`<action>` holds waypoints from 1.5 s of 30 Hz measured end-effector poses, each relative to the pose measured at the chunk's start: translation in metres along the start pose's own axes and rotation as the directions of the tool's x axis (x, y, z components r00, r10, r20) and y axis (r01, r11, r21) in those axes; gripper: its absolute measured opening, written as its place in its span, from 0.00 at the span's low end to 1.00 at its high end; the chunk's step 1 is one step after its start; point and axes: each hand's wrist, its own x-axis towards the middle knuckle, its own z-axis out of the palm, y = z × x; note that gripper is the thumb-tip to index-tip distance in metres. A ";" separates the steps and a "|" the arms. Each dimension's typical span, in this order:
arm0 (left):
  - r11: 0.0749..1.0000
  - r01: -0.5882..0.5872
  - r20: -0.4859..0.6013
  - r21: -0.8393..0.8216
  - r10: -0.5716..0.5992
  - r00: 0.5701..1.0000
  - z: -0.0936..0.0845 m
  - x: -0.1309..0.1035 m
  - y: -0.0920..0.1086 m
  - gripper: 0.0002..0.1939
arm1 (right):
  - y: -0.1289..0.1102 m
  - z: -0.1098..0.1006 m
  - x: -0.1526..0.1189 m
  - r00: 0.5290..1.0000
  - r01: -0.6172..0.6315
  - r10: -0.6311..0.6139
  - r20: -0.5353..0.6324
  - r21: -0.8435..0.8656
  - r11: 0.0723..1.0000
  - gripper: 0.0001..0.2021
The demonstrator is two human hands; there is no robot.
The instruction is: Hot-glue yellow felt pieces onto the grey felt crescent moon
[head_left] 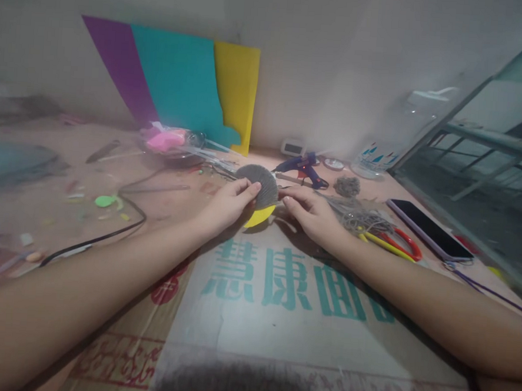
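Grey string [262,181] covers much of the yellow disc [259,217] clamped in the left hand [229,204]; whether the right hand [312,213] pinches anything, I cannot tell. Slack winding could slip loose.

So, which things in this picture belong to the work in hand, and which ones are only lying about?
Work in hand, judging by position and colour:
grey-and-yellow disc, held in the left hand, right hand beside it
loose grey strands, probably, matching the disc's grey
glue gun, perhaps; in neither hand

Apparently just lying about:
phone
green piece
clear plastic jug
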 end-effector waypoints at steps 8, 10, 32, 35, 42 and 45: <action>0.994 -0.013 -0.036 0.112 0.018 0.999 -0.003 0.003 -0.002 0.19 | -0.006 -0.002 -0.006 0.983 -0.041 0.059 -0.177 0.107 0.993 0.09; 0.994 -0.002 -0.050 0.114 0.008 0.999 -0.003 0.003 -0.002 0.19 | -0.007 -0.005 -0.006 0.970 -0.065 0.097 -0.225 0.145 0.987 0.11; 0.884 -0.353 0.181 0.306 0.310 0.933 0.009 -0.010 0.007 0.20 | -0.002 0.001 -0.001 0.972 -0.217 0.226 -0.072 0.113 0.970 0.13; 0.862 -0.354 0.204 0.364 0.297 0.933 0.007 -0.010 0.008 0.18 | -0.002 0.002 -0.003 0.972 -0.228 0.235 -0.033 0.143 0.963 0.13; 0.833 -0.354 0.184 0.425 0.304 0.935 0.006 -0.011 0.008 0.16 | -0.007 0.002 -0.001 0.961 -0.276 0.264 0.079 0.250 0.928 0.15; 0.827 -0.348 0.170 0.441 0.304 0.937 0.007 -0.012 0.010 0.15 | -0.006 0.002 -0.001 0.961 -0.277 0.264 0.087 0.244 0.929 0.15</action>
